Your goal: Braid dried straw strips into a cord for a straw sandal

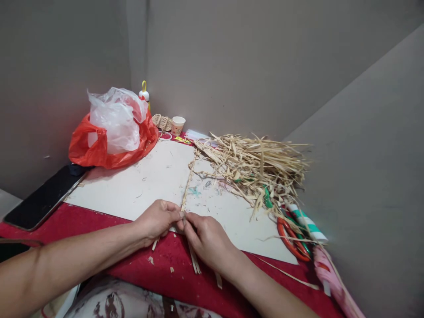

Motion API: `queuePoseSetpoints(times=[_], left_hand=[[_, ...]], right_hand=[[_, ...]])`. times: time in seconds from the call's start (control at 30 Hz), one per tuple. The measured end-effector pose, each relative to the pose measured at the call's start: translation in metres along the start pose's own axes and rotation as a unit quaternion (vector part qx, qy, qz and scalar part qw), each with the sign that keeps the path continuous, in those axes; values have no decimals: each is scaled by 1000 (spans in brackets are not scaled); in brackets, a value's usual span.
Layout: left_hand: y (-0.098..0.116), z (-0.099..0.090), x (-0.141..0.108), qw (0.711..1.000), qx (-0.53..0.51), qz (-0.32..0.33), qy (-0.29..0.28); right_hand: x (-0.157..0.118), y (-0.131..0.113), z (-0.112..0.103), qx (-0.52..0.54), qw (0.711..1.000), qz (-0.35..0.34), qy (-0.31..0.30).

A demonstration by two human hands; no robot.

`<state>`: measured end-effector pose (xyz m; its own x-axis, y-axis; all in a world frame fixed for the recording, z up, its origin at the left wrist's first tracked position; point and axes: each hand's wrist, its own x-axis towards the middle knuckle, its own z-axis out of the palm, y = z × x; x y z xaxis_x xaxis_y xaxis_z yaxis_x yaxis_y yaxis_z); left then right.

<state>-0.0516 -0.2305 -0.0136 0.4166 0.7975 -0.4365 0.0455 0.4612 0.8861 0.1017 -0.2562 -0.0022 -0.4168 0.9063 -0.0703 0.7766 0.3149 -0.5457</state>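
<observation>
A thin straw braid (188,185) runs from the straw pile down across the pale board to my hands. My left hand (161,219) pinches the braid's near end from the left. Close against it, my right hand (206,236) grips the same end, fingertips nearly touching. Loose flat strands (194,260) hang below my hands over the red cloth. The big heap of dry straw (258,163) lies at the back right of the board.
Left on the board sits a red bag with white plastic (114,132); a black phone (43,198) lies beside it. Behind stand a paper cup (178,125) and a yellow-topped bottle (144,95). Red-handled scissors (291,240) and a green-white roll (306,223) lie right. Grey walls enclose the table.
</observation>
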Motion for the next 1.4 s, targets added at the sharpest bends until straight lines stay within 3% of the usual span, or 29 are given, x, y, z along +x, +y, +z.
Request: queuePoseSetpoints(times=[0.1,0.23,0.27,0.33,0.4,0.53,0.63,0.73,0.87,1.07,1.4], left_hand=[[1,-1,0,1000,-10,-16,3],[1,-2,2,999,-28,-26,-5],[1,-2,3,999,-24,-29,-4],[0,-2,5,1000,-2,-27,5],[-2,-1,6,999,29,-1,17],[-7,1,9,996,67,48,19],[-11,1,11,996,69,47,17],[-12,-1,12,996,74,35,20],[-12,-1,14,997,74,23,15],[-10,2,14,996,83,34,19],[5,-1,25,991,119,54,35]], right_hand=[[-7,-6,-8,-43,999,-14,-31],[-3,-6,-42,-55,993,-39,-96],[2,-3,-51,-45,995,-31,-84],[18,6,-67,-45,999,14,-2],[38,15,-73,-64,995,53,49],[67,23,-56,-124,989,83,14],[75,23,-37,-162,986,37,11],[79,32,-32,-188,982,8,30],[92,68,-53,-177,972,76,132],[117,117,-88,-109,977,115,144],[195,119,-117,-160,955,127,214]])
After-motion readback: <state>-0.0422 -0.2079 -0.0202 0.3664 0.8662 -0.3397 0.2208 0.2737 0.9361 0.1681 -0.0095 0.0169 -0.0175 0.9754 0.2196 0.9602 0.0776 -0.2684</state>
